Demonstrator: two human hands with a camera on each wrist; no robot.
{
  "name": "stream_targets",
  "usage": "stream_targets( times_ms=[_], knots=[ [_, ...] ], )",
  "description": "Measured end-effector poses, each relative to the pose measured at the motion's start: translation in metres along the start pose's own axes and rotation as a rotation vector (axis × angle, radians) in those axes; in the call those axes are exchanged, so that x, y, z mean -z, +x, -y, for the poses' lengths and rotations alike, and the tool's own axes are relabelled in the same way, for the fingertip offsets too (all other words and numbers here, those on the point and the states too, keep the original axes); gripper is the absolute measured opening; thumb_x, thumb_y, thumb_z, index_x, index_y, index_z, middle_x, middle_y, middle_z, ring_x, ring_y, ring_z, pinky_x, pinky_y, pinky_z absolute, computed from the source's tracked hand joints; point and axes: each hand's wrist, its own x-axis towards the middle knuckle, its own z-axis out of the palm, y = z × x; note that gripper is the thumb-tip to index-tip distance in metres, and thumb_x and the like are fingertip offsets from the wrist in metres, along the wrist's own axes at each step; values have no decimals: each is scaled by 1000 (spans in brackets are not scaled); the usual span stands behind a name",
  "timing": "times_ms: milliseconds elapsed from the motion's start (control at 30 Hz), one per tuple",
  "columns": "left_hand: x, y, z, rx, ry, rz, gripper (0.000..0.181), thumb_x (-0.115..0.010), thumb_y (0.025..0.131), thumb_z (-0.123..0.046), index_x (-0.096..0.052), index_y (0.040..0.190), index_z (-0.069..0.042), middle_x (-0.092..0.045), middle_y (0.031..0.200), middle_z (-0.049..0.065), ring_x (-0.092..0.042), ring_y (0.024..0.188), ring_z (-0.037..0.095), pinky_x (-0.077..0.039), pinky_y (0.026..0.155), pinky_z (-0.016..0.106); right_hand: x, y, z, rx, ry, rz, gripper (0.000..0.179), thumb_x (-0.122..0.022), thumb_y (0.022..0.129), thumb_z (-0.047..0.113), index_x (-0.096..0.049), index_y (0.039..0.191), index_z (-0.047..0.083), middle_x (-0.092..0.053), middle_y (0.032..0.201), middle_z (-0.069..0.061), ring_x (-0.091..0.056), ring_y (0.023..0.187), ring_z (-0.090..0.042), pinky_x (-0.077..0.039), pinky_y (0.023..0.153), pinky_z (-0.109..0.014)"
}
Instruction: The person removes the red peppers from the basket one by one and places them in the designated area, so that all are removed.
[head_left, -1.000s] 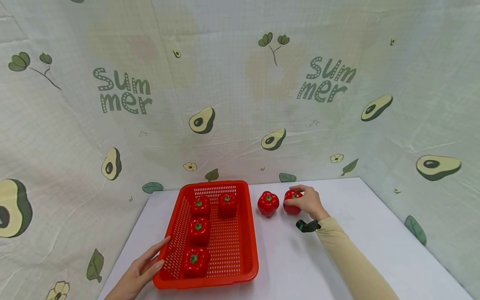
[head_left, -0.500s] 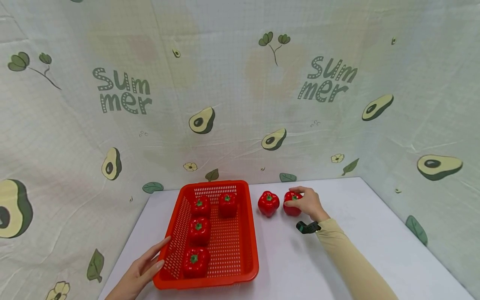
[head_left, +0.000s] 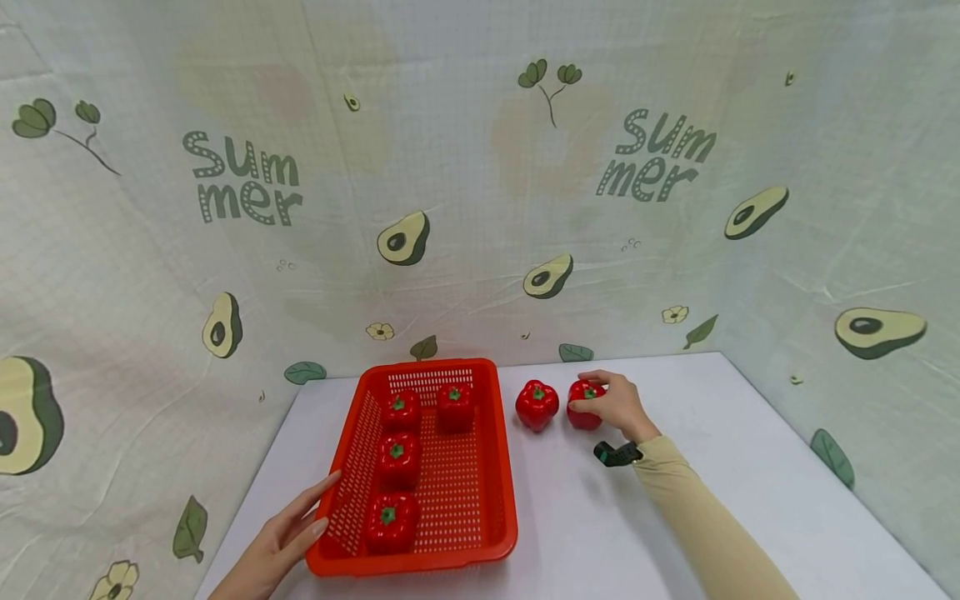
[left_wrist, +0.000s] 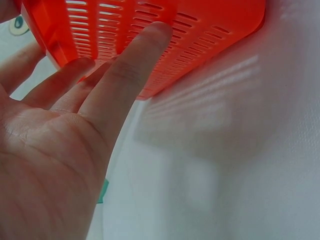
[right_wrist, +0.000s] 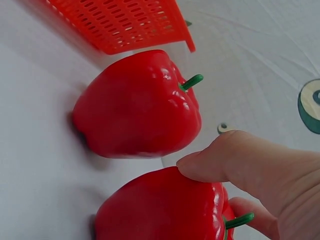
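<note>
Pepper, glossy red: smooth plump body narrowing toward the base, lobed shoulders with bright highlights, short green stem projecting from the crown. Located over the white table, between 2 and 3 o'clock from the middle of the red basket, outside its rim. Contact between base and table: cannot tell.

Right hand grips this pepper, thumb on one side near the shoulder, fingers round the other; the stem is clear of the thumb. Tan sleeve runs off toward 5 o'clock.

Loose pepper rests on the table at 9 o'clock from the gripped one, gap visible between them; same red shine, stem slightly bent, deep grooves at the top.

Four peppers sit in the basket, stems up, at roughly 7, 9, 11 and 1 o'clock from its middle; blocky, red, green-tipped.

Left hand, at 8 o'clock from basket middle: fingers extended and spread, tips against the slotted outer wall, not wrapped round anything.

Backdrop: pale cloth with avocado prints.
</note>
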Motion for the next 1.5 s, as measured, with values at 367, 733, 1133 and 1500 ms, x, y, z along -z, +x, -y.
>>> stream_targets(
  times_ms=[367, 733, 1133, 1500],
  knots=[
    [-1, -1, 0, 0, -9, -10, 60, -54, 103, -34, -27, 157, -32, -21, 163, 5, -32, 143, 40, -53, 93, 44, 2, -1, -2, 10, 14, 10, 58, -82, 83, 21, -59, 135, 6, -53, 132, -22, -47, 119, -41, -53, 90, -51],
    [0, -1, 2, -21, -14, 6, 58, -51, 105, -30, -27, 157, -31, -21, 163, 7, -35, 141, 39, -53, 93, 45, 4, -2, -1, 32, 11, 3, 59, -80, 84, 22, -57, 136, 5, -53, 133, -23, -48, 117, -40, -55, 86, -47],
    [0, -3, 1, -5, 36, -10, 62, -55, 102, -34, -27, 157, -32, -20, 163, 8, -36, 140, 38, -54, 91, 45, 14, -2, 16, 56, -44, -47, 66, -79, 85, 25, -52, 142, 6, -50, 139, -26, -42, 124, -44, -51, 90, -55],
    [-1, -2, 1, 6, 33, -28, 61, -56, 102, -35, -29, 156, -35, -22, 162, 6, -34, 141, 39, -54, 91, 44, 12, -4, 42, 125, -46, -52, 66, -83, 81, 26, -56, 138, 7, -54, 136, -23, -42, 125, -42, -50, 92, -55]
  ],
)
